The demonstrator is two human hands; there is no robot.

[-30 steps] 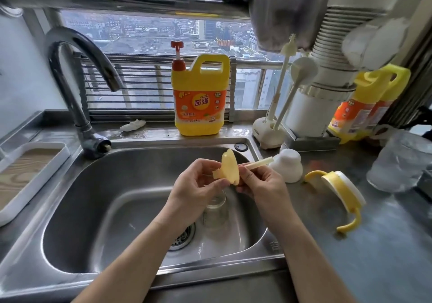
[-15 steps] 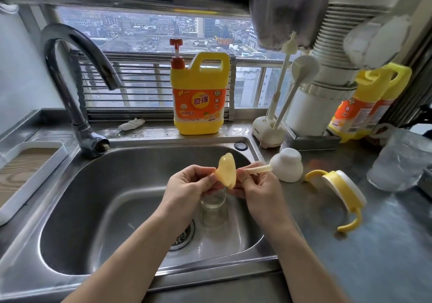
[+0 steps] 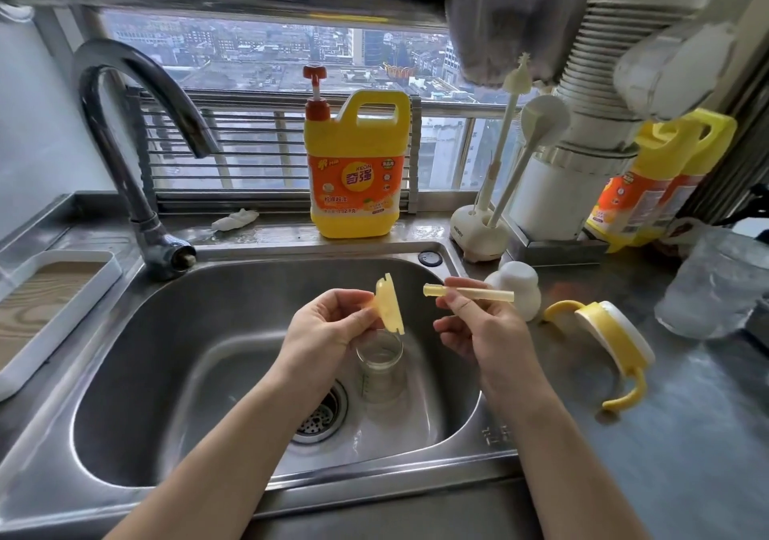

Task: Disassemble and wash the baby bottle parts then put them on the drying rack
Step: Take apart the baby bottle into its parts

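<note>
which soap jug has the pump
The jug standing alone behind the sink, topped by a red pump; the other two jugs stand together at far right.

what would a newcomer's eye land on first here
The two hands over the sink: the left hand pinches a yellow disc-shaped part, and the right hand holds a pale yellow straw, the two pieces apart. Below them a clear glass bottle sits by the drain. A big yellow detergent jug stands on the ledge behind.

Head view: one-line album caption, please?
Over the sink, left hand holds a yellow disc, right hand pinches the straw, held apart.
</note>
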